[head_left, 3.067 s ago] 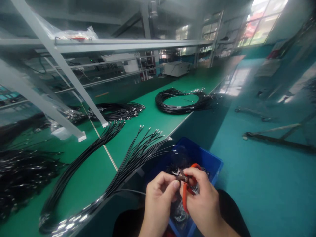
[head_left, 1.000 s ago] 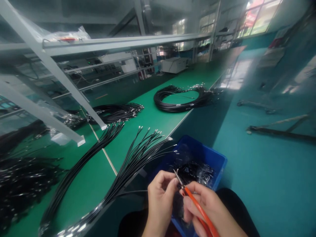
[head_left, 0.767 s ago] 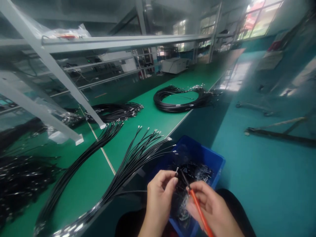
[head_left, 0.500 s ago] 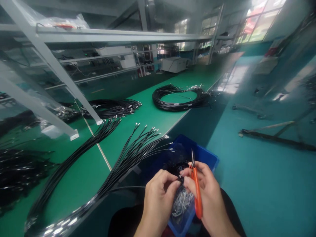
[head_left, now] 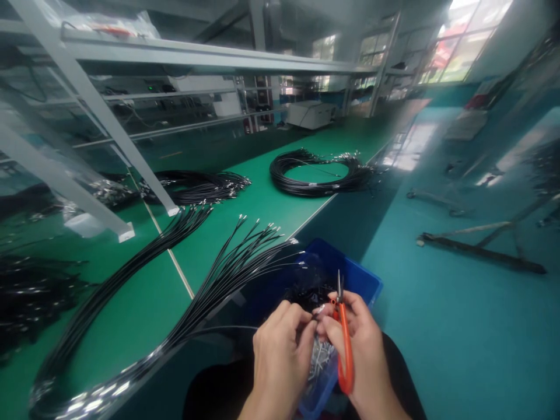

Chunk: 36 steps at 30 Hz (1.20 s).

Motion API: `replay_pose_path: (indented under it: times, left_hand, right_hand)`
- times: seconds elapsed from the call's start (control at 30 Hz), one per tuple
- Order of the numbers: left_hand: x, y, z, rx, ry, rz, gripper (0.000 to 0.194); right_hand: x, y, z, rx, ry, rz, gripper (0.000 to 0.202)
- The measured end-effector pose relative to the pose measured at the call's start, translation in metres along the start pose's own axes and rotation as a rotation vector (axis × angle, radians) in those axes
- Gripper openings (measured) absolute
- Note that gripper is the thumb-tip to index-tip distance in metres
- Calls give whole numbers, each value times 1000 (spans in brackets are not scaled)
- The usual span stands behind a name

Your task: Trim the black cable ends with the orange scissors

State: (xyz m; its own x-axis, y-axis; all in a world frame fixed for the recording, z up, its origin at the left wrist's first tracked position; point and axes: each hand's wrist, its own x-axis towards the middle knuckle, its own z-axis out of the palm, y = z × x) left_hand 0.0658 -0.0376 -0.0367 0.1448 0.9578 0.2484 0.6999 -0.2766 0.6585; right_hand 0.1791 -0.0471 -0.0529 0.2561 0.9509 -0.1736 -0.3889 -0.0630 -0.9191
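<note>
My left hand (head_left: 284, 344) pinches the end of a thin black cable, which runs in from the left behind my fingers. Close against it, my right hand (head_left: 356, 338) is wrapped round orange-handled scissors (head_left: 345, 356), their narrow tips pointing up and away. The right fingertips also touch something small at the cable end, too small to make out. Beneath both hands sits a blue bin (head_left: 367, 280) with black bits and a bag of pale metal parts (head_left: 321, 359). A bundle of black cables (head_left: 227, 280) with metal ends lies to the left.
On the green bench (head_left: 258, 204) lie a coiled cable bundle (head_left: 315, 186), another bundle (head_left: 196, 188) and a dark cable heap (head_left: 35, 303) at far left. White shelf posts (head_left: 100, 111) rise from the bench. A wheeled stand (head_left: 481, 245) is on the floor at right.
The view has shifted slightly. My hands stay together over the bin, and the scissors stand a little more upright, still in my right hand.
</note>
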Motion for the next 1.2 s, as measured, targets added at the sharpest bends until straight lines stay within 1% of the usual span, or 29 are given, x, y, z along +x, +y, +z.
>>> replay_pose_path:
  times: [0.1,0.17,0.23,0.43,0.67,0.77,0.83,0.87,0.93,1.0,1.03,1.1,1.2]
  left_hand:
    - [-2,-1,1,69,-9,27,15]
    - [-4,-2,3,112,6,49,17]
    - [-6,-3,6,153,27,80,18]
    - [-8,-5,8,204,59,110,19]
    - [-7,-6,10,231,52,113,19]
    - [-8,-5,10,223,45,108,20]
    - [-7,-6,9,167,31,73,19]
    - [-6,-6,7,114,20,40,18]
    - [-2,-9,3,-40,-7,-40,15]
    - [3,-13,-3,-214,-35,-117,13]
    - [5,-15,-7,-297,-47,-149,13]
    - [9,-20,-14,-446,-70,-202,12]
    - [13,-23,-21,-645,-123,-254,15]
  right_hand:
    - [0,2,1,-104,47,-31,37]
    - [1,2,1,-195,91,-75,35]
    - [2,4,1,-243,101,-108,32]
    - [-1,10,-2,-204,55,-95,33]
    - [0,12,-1,-222,73,-108,34]
    - [-1,15,0,-357,148,-163,28]
    - [-4,16,2,-493,201,-210,24]
    - [-6,15,2,-550,201,-225,23]
    - [-9,12,0,-586,133,-221,23]
    - [-9,6,-6,-498,-5,-161,27]
    - [-8,2,-11,-422,-80,-107,30]
    - [-5,-6,-22,-254,-254,46,34]
    - [-1,-16,-35,-68,-561,291,39]
